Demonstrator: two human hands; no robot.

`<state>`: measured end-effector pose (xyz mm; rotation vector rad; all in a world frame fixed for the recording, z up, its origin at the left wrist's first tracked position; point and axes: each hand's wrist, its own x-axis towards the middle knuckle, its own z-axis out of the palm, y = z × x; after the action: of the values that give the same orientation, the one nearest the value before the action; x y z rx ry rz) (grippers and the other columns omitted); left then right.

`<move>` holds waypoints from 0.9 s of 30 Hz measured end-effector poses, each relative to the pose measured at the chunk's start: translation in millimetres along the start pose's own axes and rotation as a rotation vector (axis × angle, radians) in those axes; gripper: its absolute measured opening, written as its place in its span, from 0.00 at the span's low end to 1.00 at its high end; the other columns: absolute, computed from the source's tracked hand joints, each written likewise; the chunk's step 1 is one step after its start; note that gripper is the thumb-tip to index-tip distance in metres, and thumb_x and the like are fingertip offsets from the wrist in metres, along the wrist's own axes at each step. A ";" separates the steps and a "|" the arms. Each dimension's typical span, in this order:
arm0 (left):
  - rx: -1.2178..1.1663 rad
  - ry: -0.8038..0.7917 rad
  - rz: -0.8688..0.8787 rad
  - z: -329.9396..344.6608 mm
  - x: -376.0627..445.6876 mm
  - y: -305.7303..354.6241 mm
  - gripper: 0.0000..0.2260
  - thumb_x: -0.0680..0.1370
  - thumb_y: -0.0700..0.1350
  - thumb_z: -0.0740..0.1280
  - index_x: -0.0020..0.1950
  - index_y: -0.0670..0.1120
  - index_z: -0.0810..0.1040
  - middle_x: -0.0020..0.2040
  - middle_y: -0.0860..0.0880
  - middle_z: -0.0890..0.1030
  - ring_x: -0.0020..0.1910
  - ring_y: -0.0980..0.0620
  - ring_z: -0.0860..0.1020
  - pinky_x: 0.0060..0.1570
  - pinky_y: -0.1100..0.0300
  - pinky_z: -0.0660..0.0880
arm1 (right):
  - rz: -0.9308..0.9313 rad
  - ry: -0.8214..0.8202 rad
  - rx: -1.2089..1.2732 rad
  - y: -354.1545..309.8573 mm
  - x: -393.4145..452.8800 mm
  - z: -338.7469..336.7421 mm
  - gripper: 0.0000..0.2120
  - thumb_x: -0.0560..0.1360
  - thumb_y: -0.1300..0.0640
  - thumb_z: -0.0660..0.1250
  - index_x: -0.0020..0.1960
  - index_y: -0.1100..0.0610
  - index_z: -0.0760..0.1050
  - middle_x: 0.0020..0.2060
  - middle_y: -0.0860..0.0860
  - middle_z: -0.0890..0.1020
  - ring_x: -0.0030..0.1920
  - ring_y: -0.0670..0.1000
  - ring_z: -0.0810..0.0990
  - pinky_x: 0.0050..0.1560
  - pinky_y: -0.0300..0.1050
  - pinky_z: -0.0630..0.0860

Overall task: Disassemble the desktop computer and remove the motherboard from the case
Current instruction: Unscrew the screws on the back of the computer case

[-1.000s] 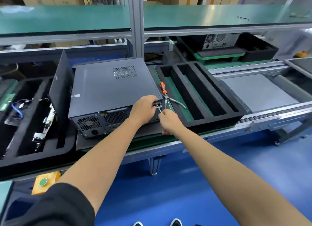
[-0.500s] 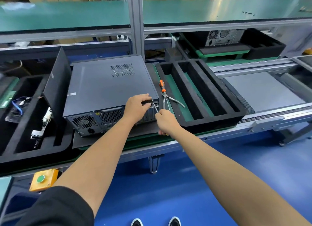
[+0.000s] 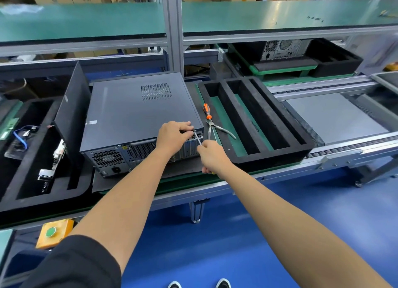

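1. I can read no brand or lettering; the desktop computer case (image 3: 137,115) carries only a small pale sticker on its lid and a yellow warning label on its rear panel, both too small to read.
2. The case lies on its side on a dark mat at the desk's near edge, rear panel toward me, lid on.
3. My left hand (image 3: 172,135) presses on the lid's near right corner, fingers curled over the edge.
4. My right hand (image 3: 212,156) grips a screwdriver (image 3: 197,138), its tip at the rear panel's upper right corner.
5. The black foam tray (image 3: 269,124) to the right holds an orange-handled screwdriver (image 3: 206,111) and pliers (image 3: 217,129).
6. The left foam tray (image 3: 32,158) holds a circuit board, a blue cable and an upright dark panel (image 3: 72,113).
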<state>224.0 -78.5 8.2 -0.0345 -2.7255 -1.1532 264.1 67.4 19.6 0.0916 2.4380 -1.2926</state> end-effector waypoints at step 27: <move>0.270 0.050 0.024 2.4 5.8 1.7 0.09 0.75 0.48 0.70 0.54 0.52 0.84 0.55 0.53 0.83 0.56 0.53 0.80 0.52 0.54 0.78 | 0.215 -0.146 0.518 0.7 2.7 -3.7 0.08 0.79 0.59 0.55 0.42 0.56 0.68 0.24 0.50 0.66 0.21 0.49 0.63 0.21 0.35 0.58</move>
<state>218.1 -75.9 8.8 -0.0009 -2.8014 -0.7607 260.7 70.5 20.0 0.3704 1.8638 -1.7236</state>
